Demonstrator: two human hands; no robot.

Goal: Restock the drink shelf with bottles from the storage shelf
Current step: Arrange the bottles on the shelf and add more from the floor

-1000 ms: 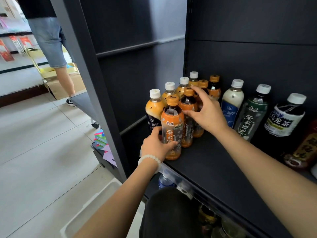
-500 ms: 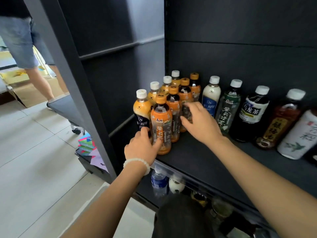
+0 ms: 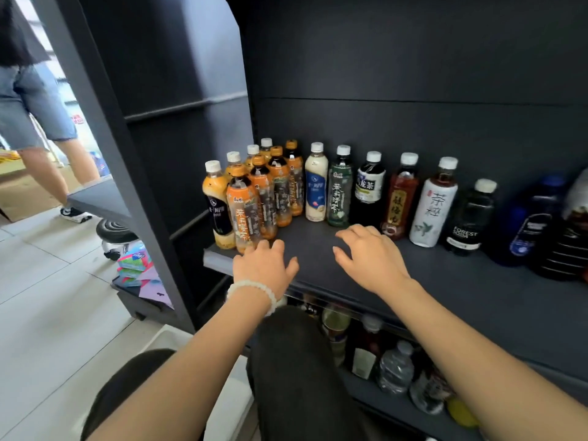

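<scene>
On the dark drink shelf [image 3: 445, 288], two rows of orange tea bottles stand at the left end, with the front orange-capped bottle [image 3: 242, 206] nearest me and a yellow milk-tea bottle [image 3: 217, 203] beside it. My left hand [image 3: 265, 267], wearing a white bead bracelet, hovers just in front of that bottle with fingers apart and nothing in it. My right hand [image 3: 370, 257] is open over the bare shelf, in front of a green tea bottle [image 3: 340, 186] and a dark oolong bottle [image 3: 369, 186].
Single bottles run rightward: a white milk tea [image 3: 316, 183], a red plum drink [image 3: 399, 195], a white-label tea [image 3: 433, 203] and a dark soda [image 3: 469, 218]. The lower shelf [image 3: 375, 393] holds several bottles. A person [image 3: 38, 116] stands at the left on the tiled floor.
Both hands have let go of the orange bottles and drawn back toward the shelf's front edge. The view has swung right, showing more bottles.
</scene>
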